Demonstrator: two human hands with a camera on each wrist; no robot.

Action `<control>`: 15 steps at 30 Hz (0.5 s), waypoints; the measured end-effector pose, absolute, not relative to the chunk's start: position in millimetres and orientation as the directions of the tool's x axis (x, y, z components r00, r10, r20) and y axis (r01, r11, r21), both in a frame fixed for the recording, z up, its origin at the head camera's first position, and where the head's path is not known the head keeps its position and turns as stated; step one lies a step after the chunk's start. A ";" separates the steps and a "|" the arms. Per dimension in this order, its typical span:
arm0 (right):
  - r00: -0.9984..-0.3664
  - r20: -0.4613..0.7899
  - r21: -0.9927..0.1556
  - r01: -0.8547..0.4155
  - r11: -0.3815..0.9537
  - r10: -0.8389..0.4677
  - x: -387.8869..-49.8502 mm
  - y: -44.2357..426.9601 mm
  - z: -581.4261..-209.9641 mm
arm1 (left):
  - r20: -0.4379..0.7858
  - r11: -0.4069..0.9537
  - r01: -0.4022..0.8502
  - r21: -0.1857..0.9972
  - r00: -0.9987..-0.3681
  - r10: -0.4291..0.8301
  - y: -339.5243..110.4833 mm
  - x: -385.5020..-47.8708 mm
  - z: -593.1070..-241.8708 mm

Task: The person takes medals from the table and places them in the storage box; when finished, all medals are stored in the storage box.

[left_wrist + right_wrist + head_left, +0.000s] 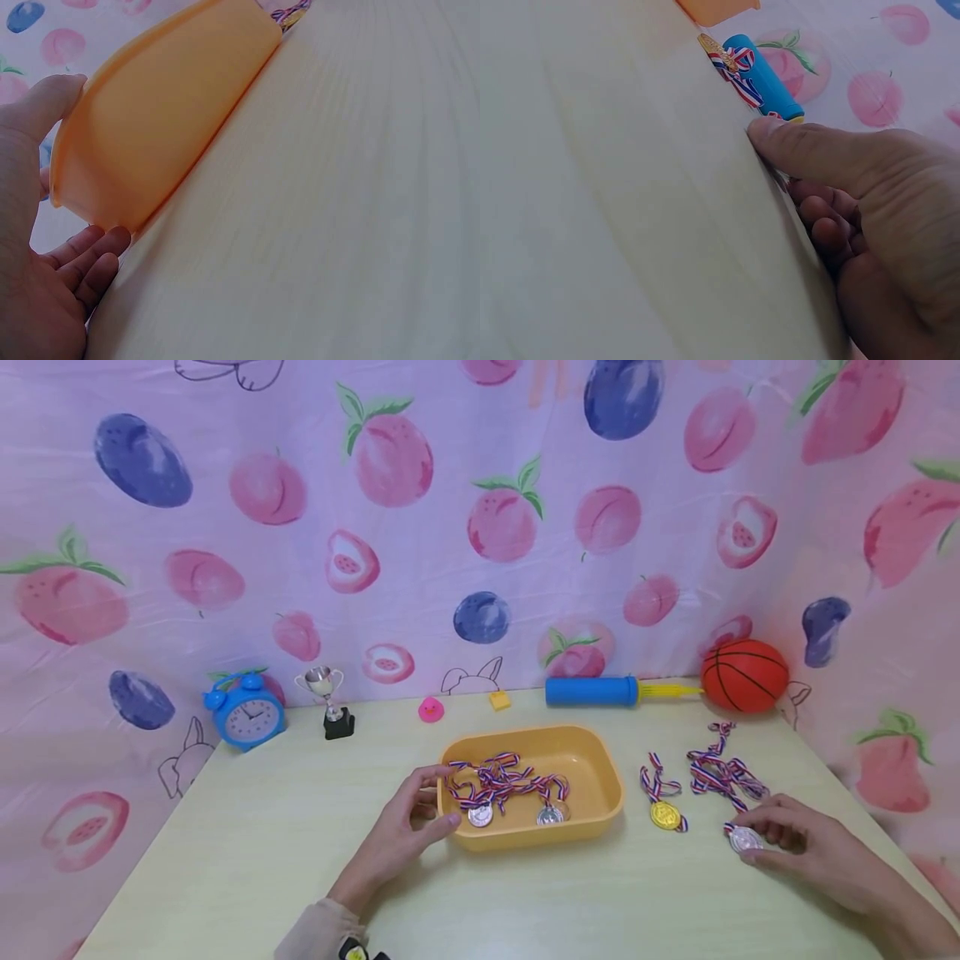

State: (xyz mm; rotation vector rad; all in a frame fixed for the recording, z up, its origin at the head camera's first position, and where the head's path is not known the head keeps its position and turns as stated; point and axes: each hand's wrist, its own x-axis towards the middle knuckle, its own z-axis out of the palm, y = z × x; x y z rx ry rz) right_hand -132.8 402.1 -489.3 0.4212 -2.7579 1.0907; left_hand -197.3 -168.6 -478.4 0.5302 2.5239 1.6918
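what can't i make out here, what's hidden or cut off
- Head: part of the rightmost silver medal, behind the right hand's fingers.
- Head: most of the bronze-coloured medal, behind another medal.
- Head: the medals' designs, too small.
- Head: the wristband's lower part, cut off by the bottom edge.
- Right wrist: most of the tray, beyond the top edge.

Left grip [408, 821] — thumb [441, 831] apart; right grip [817, 852] — fingers [829, 234] curled.
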 end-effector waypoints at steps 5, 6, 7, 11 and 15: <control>-0.946 0.268 -0.646 -0.317 0.694 -0.183 -132.5 399.2 -489.3 | 0.135 0.339 0.243 0.909 -0.941 0.312 -168.9 -196.9 -478.1; -0.949 0.264 -0.647 -0.305 0.699 -0.171 -132.5 398.5 -488.8 | 0.136 0.337 0.243 0.909 -0.940 0.312 -168.9 -197.2 -478.5; -0.954 0.258 -0.648 -0.290 0.704 -0.155 -132.7 397.7 -488.5 | 0.136 0.338 0.243 0.909 -0.941 0.312 -168.9 -197.4 -478.7; -0.962 0.254 -0.667 -0.251 0.702 -0.103 -134.0 396.7 -487.7 | 0.133 0.336 0.239 0.911 -0.942 0.310 -169.0 -198.0 -479.6; -0.952 0.296 -0.680 -0.263 0.684 -0.073 -135.3 399.1 -489.7 | 0.124 0.332 0.226 0.916 -0.945 0.303 -168.7 -198.0 -480.0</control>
